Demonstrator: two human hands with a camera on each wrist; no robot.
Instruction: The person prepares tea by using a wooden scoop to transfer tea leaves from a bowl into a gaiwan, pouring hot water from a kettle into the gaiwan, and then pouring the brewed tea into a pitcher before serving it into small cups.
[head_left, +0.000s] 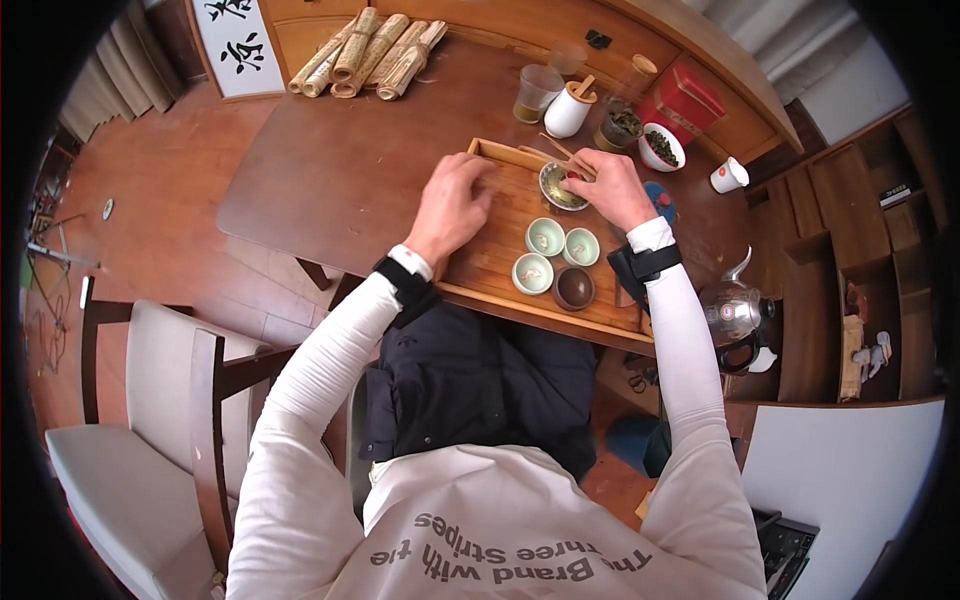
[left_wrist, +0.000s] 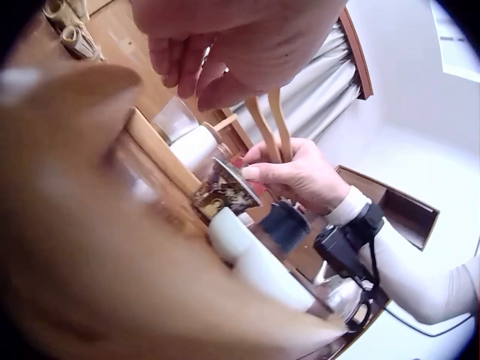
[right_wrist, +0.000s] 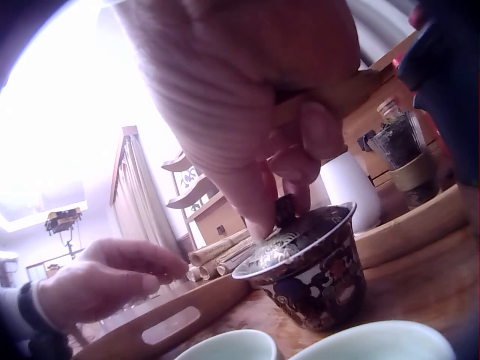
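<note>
On the wooden tray [head_left: 468, 275] stands a dark patterned gaiwan [right_wrist: 322, 289], a lidded tea bowl. My right hand [head_left: 612, 185] pinches the knob of its lid [right_wrist: 292, 244] between thumb and fingers; the lid sits down inside the flared rim. Wooden tongs [left_wrist: 266, 131] are also held in that hand, pointing away from the palm. My left hand [head_left: 455, 205] hovers over the tray's left side, fingers loosely bent, holding nothing. Nearer to me on the tray are three pale green cups [head_left: 545, 237] and a dark brown cup [head_left: 574, 288].
Beyond the tray stand a white jar [head_left: 572, 110], a glass cup [head_left: 538, 92], a bowl of tea leaves [head_left: 661, 147] and a red box [head_left: 685, 100]. Rolled bamboo scrolls [head_left: 370, 55] lie at the back left. A steel kettle [head_left: 735, 310] is at the right.
</note>
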